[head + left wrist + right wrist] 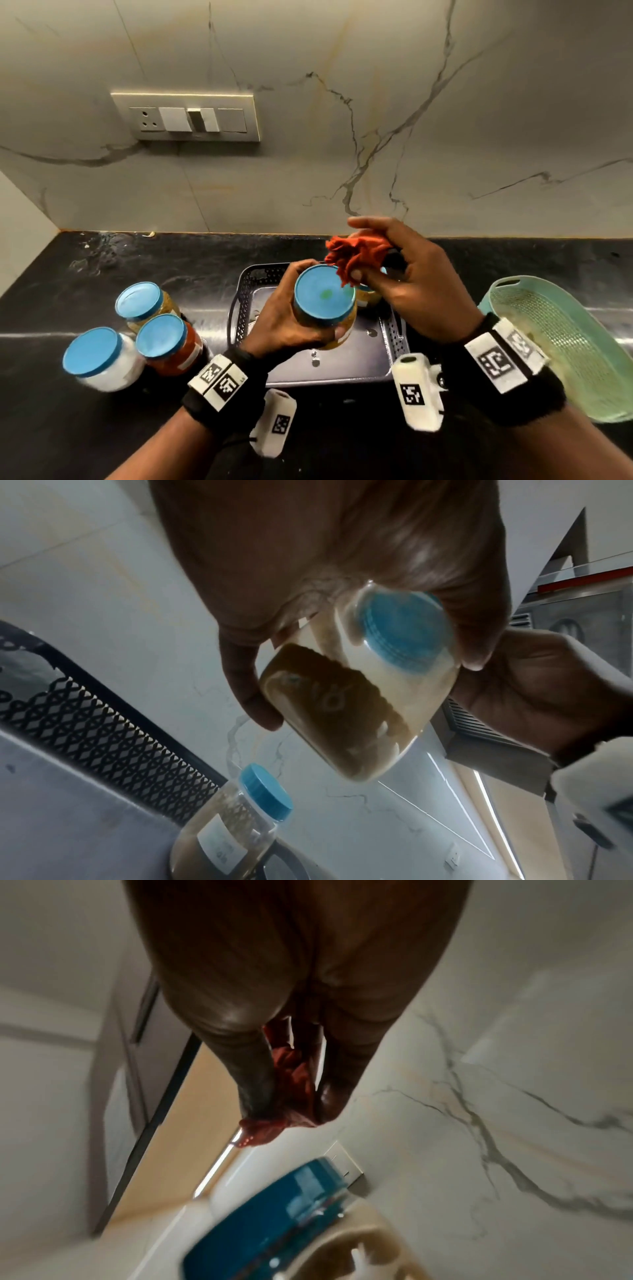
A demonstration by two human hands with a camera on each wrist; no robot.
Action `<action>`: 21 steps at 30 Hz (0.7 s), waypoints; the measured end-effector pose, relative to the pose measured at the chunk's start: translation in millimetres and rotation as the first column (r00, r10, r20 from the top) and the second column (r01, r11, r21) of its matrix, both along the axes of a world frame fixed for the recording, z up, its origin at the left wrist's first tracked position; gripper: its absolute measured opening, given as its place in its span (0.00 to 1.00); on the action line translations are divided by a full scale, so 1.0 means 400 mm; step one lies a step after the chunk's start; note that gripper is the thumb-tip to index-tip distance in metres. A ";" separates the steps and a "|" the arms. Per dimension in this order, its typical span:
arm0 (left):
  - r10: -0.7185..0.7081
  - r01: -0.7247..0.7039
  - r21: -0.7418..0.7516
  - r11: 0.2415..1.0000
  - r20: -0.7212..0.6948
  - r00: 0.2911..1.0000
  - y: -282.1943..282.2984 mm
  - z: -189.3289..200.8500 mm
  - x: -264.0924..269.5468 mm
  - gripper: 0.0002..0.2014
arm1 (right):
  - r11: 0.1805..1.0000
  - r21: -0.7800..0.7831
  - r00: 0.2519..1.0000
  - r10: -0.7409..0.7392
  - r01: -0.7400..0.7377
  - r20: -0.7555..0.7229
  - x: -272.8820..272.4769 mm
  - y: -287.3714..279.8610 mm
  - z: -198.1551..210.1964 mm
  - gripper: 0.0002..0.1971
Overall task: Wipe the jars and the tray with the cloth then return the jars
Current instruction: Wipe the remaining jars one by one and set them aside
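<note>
My left hand point(291, 322) grips a blue-lidded jar point(324, 298) of brownish contents above the dark perforated tray point(245, 298); the left wrist view shows the same jar point(359, 696) tilted in my fingers. My right hand point(404, 281) pinches a bunched red cloth point(352, 255) at the jar lid's far right edge; the right wrist view shows that cloth point(291, 1093) between finger and thumb. Another jar point(368, 296) stands in the tray, mostly hidden behind my right hand, seen too in the left wrist view point(232, 829). Three blue-lidded jars point(144, 329) stand on the counter left of the tray.
A mint green perforated basket point(561, 346) lies tilted at the right edge of the black counter point(102, 257). A switch plate point(186, 116) sits on the marble wall behind. A side wall closes the counter at the far left.
</note>
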State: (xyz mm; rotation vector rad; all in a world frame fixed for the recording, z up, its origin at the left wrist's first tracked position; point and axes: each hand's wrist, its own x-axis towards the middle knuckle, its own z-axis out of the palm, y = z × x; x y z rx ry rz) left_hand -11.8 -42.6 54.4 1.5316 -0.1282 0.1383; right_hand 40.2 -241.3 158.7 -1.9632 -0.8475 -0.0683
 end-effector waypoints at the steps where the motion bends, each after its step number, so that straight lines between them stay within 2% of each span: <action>1: -0.008 0.008 -0.001 1.000 0.009 1.000 0.002 0.006 -0.004 0.42 | 0.994 -0.104 0.994 0.030 -0.019 0.106 0.003 0.019 0.001 0.26; 3: -0.007 0.004 0.059 0.998 0.048 0.999 0.013 0.015 -0.009 0.40 | 0.953 -0.301 0.961 0.121 -0.041 0.250 0.004 0.056 -0.008 0.22; 5: 0.023 -0.039 0.156 0.987 0.102 0.994 0.027 0.020 -0.012 0.39 | 0.916 -0.401 0.949 0.142 -0.019 0.280 -0.005 0.078 -0.020 0.18; 11: 0.133 -0.194 0.310 0.931 0.209 0.969 0.053 -0.003 -0.022 0.39 | 0.876 -0.451 0.970 -0.067 0.170 0.236 -0.083 0.117 -0.038 0.13; 14: 0.134 -0.215 0.365 0.906 0.236 0.963 0.062 0.002 -0.025 0.38 | 0.875 -0.458 0.987 -0.119 0.156 0.110 -0.120 0.142 -0.037 0.14; 16: 0.119 -0.215 0.410 0.887 0.247 0.962 0.067 0.006 -0.024 0.37 | 0.914 -0.396 0.995 -0.103 0.090 -0.012 -0.119 0.149 -0.028 0.14; 17: 0.111 -0.214 0.420 0.882 0.256 0.960 0.072 0.005 -0.021 0.37 | 0.951 -0.307 0.989 -0.087 0.046 -0.121 -0.108 0.148 -0.025 0.13; 19: 0.099 -0.196 0.413 0.889 0.244 0.965 0.080 0.002 -0.015 0.38 | 1.000 0.020 0.909 -0.003 0.012 -0.417 -0.075 0.133 -0.016 0.11; 20: 0.094 -0.182 0.408 0.894 0.228 0.969 0.085 0.001 -0.013 0.39 | 0.985 0.167 0.849 0.047 0.049 -0.526 -0.057 0.121 -0.016 0.12; 21: 0.091 -0.178 0.413 0.893 0.221 0.971 0.090 0.000 -0.012 0.39 | 0.966 0.241 0.819 0.065 0.091 -0.570 -0.041 0.110 -0.015 0.12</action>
